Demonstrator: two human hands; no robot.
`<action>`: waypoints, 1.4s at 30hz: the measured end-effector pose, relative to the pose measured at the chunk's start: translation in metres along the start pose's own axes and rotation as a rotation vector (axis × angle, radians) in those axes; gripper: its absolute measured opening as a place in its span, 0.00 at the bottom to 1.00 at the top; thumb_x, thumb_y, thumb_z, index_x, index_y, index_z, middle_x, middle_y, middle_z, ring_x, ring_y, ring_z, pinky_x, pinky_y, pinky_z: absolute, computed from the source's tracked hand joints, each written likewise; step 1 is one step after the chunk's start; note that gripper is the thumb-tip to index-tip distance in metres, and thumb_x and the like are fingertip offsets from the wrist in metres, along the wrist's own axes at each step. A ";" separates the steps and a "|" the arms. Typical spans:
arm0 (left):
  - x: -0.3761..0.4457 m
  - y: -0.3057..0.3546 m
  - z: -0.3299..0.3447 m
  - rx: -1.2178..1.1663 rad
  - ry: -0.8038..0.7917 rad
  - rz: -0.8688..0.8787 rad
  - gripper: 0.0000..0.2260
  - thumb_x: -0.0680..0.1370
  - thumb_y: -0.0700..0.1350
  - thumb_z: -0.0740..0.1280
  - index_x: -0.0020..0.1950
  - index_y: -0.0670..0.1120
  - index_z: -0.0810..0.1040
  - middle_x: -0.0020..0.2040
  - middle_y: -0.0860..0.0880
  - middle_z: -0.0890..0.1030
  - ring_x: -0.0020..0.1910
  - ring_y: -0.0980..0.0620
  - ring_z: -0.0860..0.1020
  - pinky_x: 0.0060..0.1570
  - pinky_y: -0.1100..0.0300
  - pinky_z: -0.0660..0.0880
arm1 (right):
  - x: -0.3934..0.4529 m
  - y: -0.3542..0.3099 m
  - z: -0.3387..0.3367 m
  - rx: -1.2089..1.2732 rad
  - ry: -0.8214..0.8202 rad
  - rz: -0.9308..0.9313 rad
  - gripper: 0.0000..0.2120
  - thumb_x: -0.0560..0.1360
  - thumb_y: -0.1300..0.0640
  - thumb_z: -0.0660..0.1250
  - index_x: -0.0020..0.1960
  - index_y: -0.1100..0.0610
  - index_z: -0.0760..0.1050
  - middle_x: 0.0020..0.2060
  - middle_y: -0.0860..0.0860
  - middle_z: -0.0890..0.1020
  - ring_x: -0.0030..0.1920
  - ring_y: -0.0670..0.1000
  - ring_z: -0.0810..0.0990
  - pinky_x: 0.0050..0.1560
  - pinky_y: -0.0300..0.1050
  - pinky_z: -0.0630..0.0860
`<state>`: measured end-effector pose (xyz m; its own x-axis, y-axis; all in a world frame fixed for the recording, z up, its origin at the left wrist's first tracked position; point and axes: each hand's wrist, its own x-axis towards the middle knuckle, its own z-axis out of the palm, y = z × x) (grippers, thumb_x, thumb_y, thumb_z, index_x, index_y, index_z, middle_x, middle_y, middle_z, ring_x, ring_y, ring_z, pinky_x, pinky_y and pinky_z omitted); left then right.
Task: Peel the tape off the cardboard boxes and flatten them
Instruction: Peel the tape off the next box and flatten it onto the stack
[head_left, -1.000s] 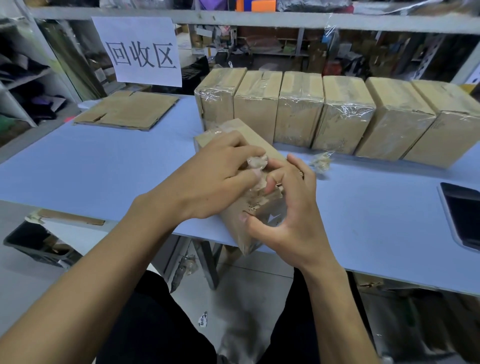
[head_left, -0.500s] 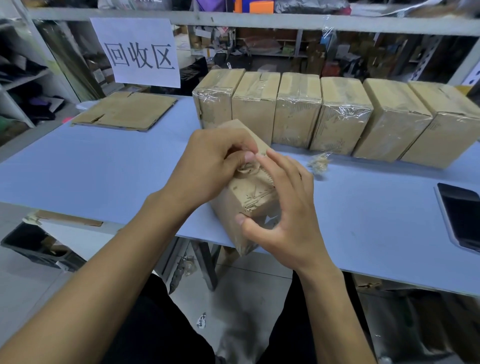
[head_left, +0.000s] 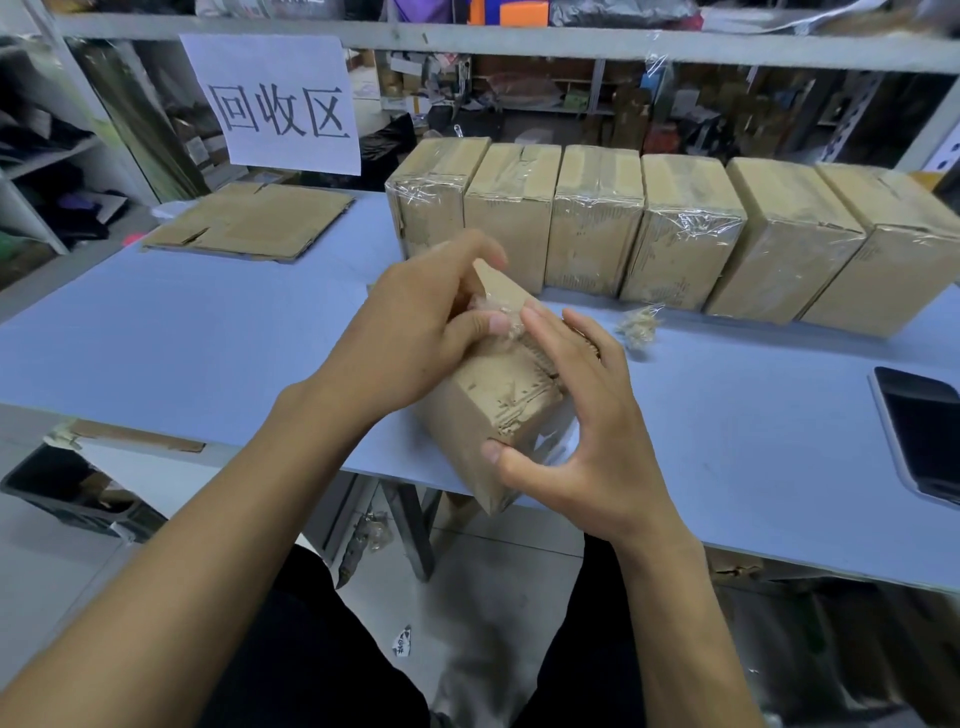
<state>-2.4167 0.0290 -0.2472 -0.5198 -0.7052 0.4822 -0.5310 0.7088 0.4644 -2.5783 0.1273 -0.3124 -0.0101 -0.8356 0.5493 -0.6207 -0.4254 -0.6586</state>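
A small brown cardboard box (head_left: 483, 410) lies tilted at the near edge of the blue table (head_left: 208, 343), partly over the edge. My left hand (head_left: 415, 327) pinches a crumpled strip of clear tape (head_left: 496, 317) at the box's top. My right hand (head_left: 587, 426) grips the box, thumb on its near corner and fingers over the top right side. Several tape-wrapped boxes (head_left: 685, 234) stand in a row at the back of the table.
A flattened cardboard sheet (head_left: 254, 221) lies at the back left under a white paper sign (head_left: 275, 104). A wad of peeled tape (head_left: 639, 325) sits in front of the row. A dark phone (head_left: 919, 426) lies at the right. A black bin (head_left: 67, 488) stands on the floor to the left.
My left hand has drawn the tape up and left off the box top. The box has turned slightly in my right hand, whose fingers have shifted along the top.
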 end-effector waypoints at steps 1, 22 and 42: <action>0.000 0.001 0.002 0.015 0.031 -0.006 0.11 0.76 0.50 0.66 0.55 0.47 0.79 0.43 0.50 0.78 0.41 0.59 0.71 0.44 0.63 0.68 | 0.000 0.000 -0.003 0.009 -0.020 0.006 0.45 0.64 0.46 0.75 0.79 0.51 0.63 0.76 0.39 0.65 0.79 0.51 0.58 0.74 0.43 0.63; -0.005 0.016 0.000 -0.015 0.075 -0.213 0.06 0.80 0.50 0.68 0.50 0.52 0.84 0.41 0.57 0.78 0.40 0.61 0.73 0.48 0.60 0.68 | 0.002 0.008 -0.023 0.023 0.034 0.081 0.28 0.70 0.48 0.68 0.68 0.54 0.77 0.75 0.45 0.69 0.75 0.45 0.66 0.72 0.36 0.64; -0.001 0.007 -0.004 0.110 0.011 -0.329 0.11 0.73 0.54 0.75 0.54 0.53 0.82 0.53 0.50 0.69 0.53 0.48 0.75 0.54 0.57 0.70 | 0.051 -0.009 -0.020 -0.242 -0.009 0.174 0.13 0.76 0.48 0.71 0.52 0.58 0.79 0.68 0.51 0.77 0.71 0.49 0.70 0.62 0.31 0.59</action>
<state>-2.4171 0.0352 -0.2412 -0.3017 -0.8953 0.3277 -0.7386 0.4369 0.5134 -2.5885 0.0951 -0.2682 -0.1263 -0.8923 0.4333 -0.7789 -0.1813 -0.6004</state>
